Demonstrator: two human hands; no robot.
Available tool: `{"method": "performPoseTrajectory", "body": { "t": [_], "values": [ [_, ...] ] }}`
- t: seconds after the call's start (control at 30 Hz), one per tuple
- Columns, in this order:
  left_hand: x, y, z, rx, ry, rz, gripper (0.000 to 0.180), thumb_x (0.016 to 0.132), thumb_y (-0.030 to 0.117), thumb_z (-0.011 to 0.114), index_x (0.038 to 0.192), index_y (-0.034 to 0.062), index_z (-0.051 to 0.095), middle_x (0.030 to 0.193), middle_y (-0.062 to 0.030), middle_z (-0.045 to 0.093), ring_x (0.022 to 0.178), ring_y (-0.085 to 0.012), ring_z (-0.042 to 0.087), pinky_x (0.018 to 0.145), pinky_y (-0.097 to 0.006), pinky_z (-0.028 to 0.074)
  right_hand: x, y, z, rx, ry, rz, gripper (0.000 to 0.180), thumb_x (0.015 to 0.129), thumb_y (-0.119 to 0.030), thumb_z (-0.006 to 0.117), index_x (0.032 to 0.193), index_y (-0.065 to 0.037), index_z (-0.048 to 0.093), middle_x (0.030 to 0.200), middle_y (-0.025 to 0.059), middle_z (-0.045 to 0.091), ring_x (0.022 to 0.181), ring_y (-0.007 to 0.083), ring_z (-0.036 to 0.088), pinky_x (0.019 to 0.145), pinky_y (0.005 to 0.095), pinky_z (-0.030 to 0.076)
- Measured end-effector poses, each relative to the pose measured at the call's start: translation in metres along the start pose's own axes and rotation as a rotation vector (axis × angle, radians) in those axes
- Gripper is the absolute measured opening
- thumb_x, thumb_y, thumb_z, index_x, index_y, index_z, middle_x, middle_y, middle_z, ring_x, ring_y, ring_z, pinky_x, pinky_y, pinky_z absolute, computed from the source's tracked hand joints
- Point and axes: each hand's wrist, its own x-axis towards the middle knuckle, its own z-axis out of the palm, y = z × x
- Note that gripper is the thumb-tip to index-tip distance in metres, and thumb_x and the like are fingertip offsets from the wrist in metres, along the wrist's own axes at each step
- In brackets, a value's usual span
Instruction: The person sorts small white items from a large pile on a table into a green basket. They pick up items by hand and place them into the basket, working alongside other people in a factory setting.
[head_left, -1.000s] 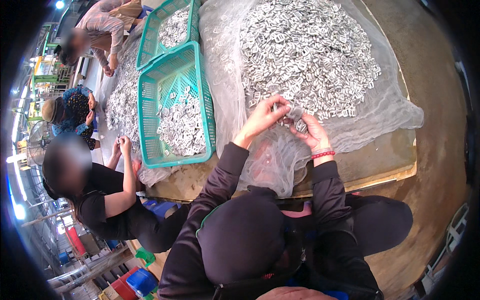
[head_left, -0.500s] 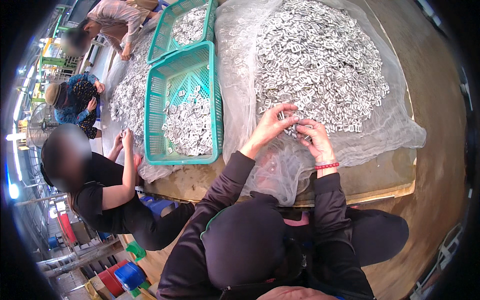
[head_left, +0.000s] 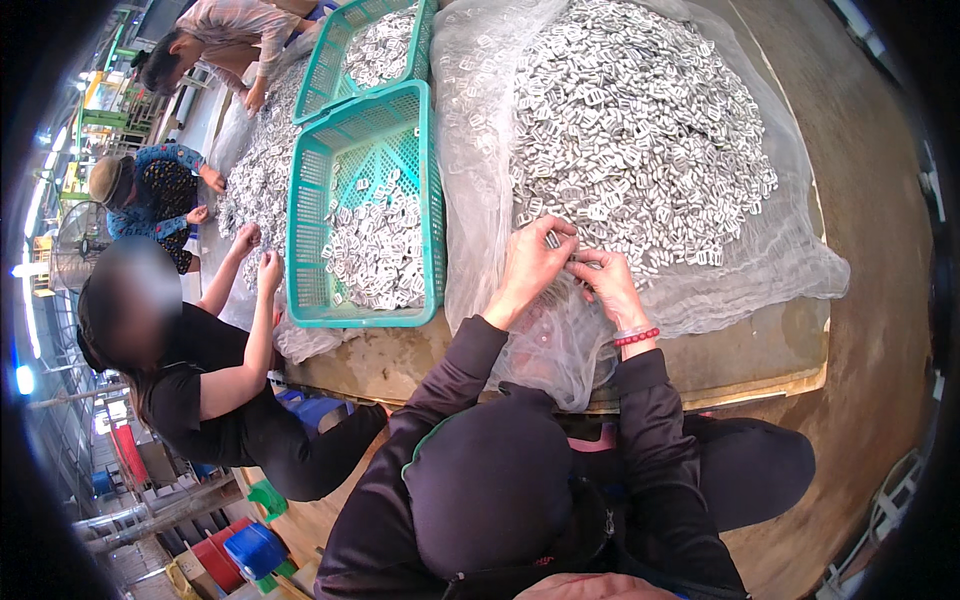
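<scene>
A wide heap of small silver metal strap buckles [head_left: 640, 130] lies on a pale mesh net [head_left: 800, 270]. At the heap's near edge, my left hand [head_left: 535, 262] is closed, and a metal buckle [head_left: 552, 239] shows between its thumb and fingers. My right hand [head_left: 608, 284], with a red beaded bracelet at the wrist, is right beside it. Its thumb and forefinger are pinched together at the left thumb. Whatever sits in that pinch is hidden by the fingers.
To the left, a green plastic basket [head_left: 435, 230] holds loose buckles, with a second green basket [head_left: 425, 40] behind it. Bunched net [head_left: 550, 360] hangs at the table's front edge. A person in black [head_left: 220, 370] sits at the left; two more people are farther back by another heap [head_left: 260, 190].
My hands have come closer together and slightly down, off the heap's edge. The right fingers have closed into a pinch. The neighbour's hands have moved apart.
</scene>
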Motion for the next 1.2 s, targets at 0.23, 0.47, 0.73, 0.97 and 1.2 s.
{"method": "performPoseTrajectory", "body": {
  "t": [0.23,0.47,0.73,0.97,1.2],
  "values": [
    [0.017,-0.009,-0.017,-0.2,-0.131,-0.337,0.016,0.082,0.015,0.067,0.092,0.002,0.066,0.068,-0.0025,0.06,0.06,-0.0073,0.054,0.047,-0.023,0.041,-0.001,-0.001,0.008,-0.263,0.241,-0.691,0.015,0.078,-0.004,0.07,0.093,-0.002,0.072,0.08,0.0053,0.065,0.071,0.0127,0.06,0.061,0.0238,0.045],
    [0.007,-0.018,-0.011,-0.935,-0.423,-0.682,0.018,0.086,0.02,0.066,0.096,0.0043,0.065,0.081,0.0027,0.061,0.062,-0.0035,0.05,0.044,-0.018,0.034,0.0,0.001,0.01,0.657,-0.032,-0.263,0.007,0.086,-0.008,0.065,0.092,-0.006,0.061,0.077,0.006,0.065,0.06,0.0084,0.056,0.042,0.018,0.036],
    [0.0,-0.028,-0.011,-0.18,-0.254,-0.046,0.028,0.079,0.021,0.073,0.096,0.0006,0.068,0.089,-0.0103,0.07,0.086,-0.0152,0.065,0.077,-0.031,0.05,-0.005,0.003,0.003,0.514,0.123,-0.068,0.022,0.085,-0.014,0.066,0.104,-0.009,0.057,0.096,0.0015,0.06,0.076,0.0091,0.057,0.06,0.0219,0.042],
    [-0.002,-0.027,-0.013,0.006,0.106,0.264,0.016,0.075,0.012,0.07,0.088,0.0039,0.064,0.081,-0.0102,0.064,0.081,-0.0285,0.062,0.072,-0.038,0.05,0.0,0.001,0.009,0.4,-0.039,-0.019,0.016,0.087,-0.023,0.067,0.09,-0.01,0.059,0.078,0.0004,0.058,0.058,0.0093,0.052,0.042,0.019,0.035],
    [-0.005,-0.021,-0.017,-0.269,0.044,0.316,0.017,0.082,0.012,0.067,0.097,0.004,0.064,0.086,-0.0093,0.065,0.082,-0.0242,0.065,0.07,-0.034,0.05,0.01,0.018,-0.001,0.758,-0.104,0.026,0.017,0.089,-0.023,0.063,0.094,-0.008,0.056,0.072,0.003,0.056,0.053,0.0131,0.052,0.035,0.0207,0.032]
  ]
}}
